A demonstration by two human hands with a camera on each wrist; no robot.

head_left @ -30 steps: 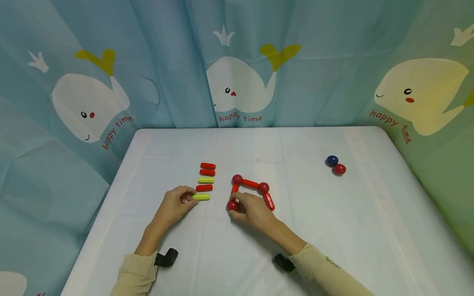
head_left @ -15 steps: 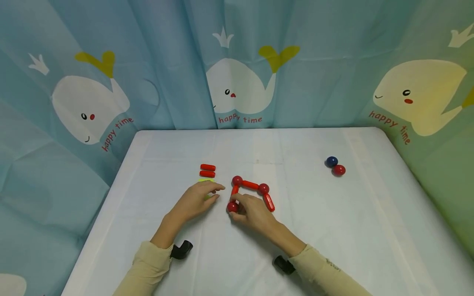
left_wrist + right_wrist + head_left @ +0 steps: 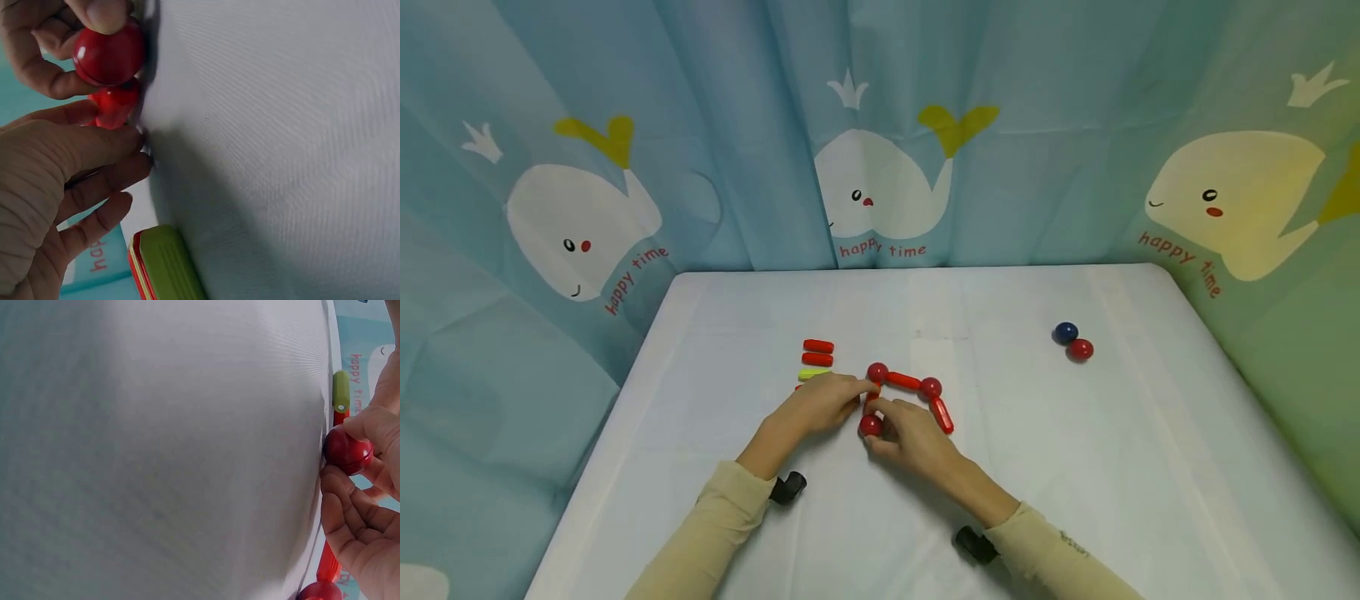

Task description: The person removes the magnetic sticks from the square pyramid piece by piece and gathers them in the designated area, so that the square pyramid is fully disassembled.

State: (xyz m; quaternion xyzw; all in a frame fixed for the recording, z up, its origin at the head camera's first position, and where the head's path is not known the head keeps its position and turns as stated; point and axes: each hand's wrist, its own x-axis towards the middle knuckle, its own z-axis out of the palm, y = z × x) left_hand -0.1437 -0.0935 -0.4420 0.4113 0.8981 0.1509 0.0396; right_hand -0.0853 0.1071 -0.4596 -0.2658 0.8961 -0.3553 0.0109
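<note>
Yellow rod [image 3: 813,374] & 2 red rods [image 3: 817,360] lie beyond L hand [image 3: 822,405], which blocks others. Vs. 0.5s ago, it's further R, pinching linked rod [image 3: 115,107]; R hand [image 3: 916,439] grips red ball [image 3: 871,426].

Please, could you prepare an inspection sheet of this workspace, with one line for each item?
Surface: white table, faint creases.
Job's things: red balls and red rods form an open-sided figure; spare rods lie left, some partly hidden in the head view.
Clutter: dark blue ball and separate red ball, close together, right of the figure.
Hands: right hand pinches the figure's nearest ball; left hand pinches the rod beside it.
Cables: nothing seen.
Surroundings: blue-green curtain with printed whales.
</note>
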